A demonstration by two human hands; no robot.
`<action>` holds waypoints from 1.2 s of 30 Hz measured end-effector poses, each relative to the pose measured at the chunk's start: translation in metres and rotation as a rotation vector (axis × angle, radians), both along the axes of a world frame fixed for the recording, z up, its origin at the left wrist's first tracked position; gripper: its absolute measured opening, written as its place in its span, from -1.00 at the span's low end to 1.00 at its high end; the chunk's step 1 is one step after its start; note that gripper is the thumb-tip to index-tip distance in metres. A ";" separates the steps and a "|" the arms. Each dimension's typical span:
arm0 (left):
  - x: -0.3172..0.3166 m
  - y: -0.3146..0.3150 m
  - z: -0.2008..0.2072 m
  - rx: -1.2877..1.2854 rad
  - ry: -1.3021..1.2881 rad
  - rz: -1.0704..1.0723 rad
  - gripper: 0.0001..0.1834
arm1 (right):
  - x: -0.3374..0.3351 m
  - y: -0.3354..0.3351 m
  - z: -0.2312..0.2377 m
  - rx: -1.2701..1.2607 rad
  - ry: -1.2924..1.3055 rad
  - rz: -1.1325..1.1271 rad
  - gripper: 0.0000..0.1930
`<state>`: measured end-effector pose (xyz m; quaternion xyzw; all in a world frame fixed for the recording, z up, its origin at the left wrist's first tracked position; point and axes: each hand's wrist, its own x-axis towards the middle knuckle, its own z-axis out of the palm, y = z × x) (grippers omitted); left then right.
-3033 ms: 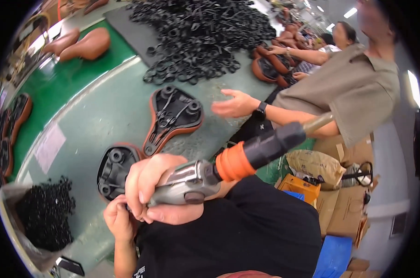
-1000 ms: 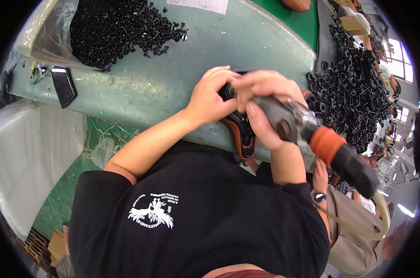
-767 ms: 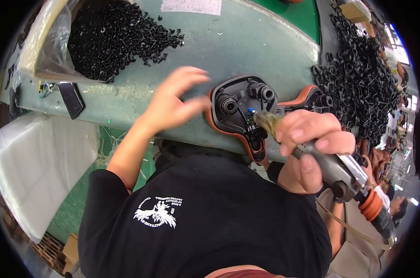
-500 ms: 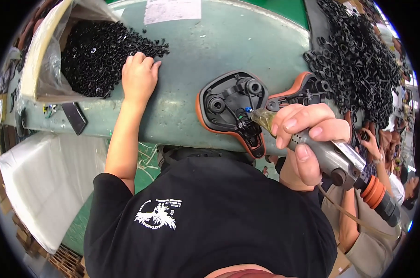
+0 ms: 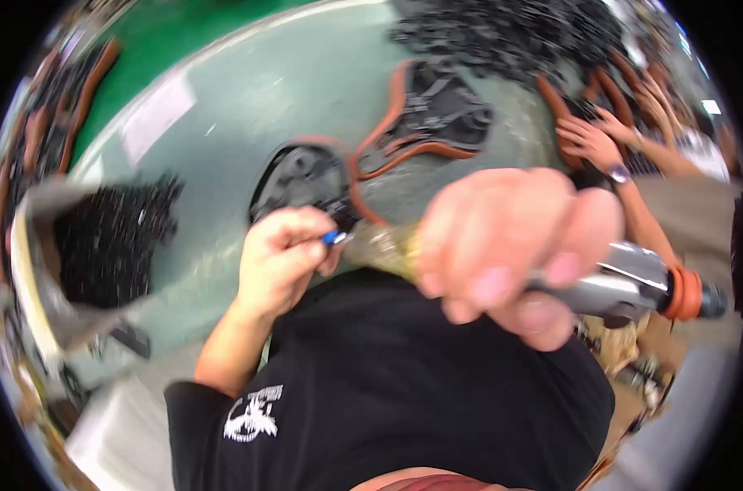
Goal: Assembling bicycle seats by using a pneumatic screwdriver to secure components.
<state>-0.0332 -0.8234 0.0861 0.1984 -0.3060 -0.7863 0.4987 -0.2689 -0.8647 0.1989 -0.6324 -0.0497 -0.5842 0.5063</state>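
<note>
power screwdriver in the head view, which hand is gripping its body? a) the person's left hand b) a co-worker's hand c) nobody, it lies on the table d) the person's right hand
d: the right hand is wrapped round the power screwdriver, while the left hand pinches at its blue tip.

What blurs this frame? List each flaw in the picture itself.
Head view: motion blur smears everything; the right hand on the power driver looms large and soft; the left hand at the blue bit tip is clearer; fisheye bends the table edge; a lamp glares at the upper right.
</note>
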 end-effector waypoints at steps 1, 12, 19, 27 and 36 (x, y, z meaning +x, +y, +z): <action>-0.001 -0.002 0.003 0.048 -0.165 -0.033 -0.72 | 0.003 0.007 0.003 0.085 -0.068 -0.043 -0.67; -0.017 -0.036 -0.037 -0.286 -0.370 0.066 -0.70 | 0.020 0.037 -0.006 0.419 -0.271 -0.400 -0.92; -0.035 -0.042 -0.012 -0.283 -0.297 -0.120 -0.59 | -0.002 0.050 -0.016 0.156 -0.236 -0.409 -0.71; -0.009 -0.032 -0.007 -0.322 -0.304 -0.036 -0.50 | 0.019 0.039 -0.038 0.301 -0.179 -0.321 -0.61; 0.038 -0.102 -0.009 -0.838 -1.344 0.089 -0.18 | -0.034 0.023 -0.014 -0.017 0.091 -0.460 -0.65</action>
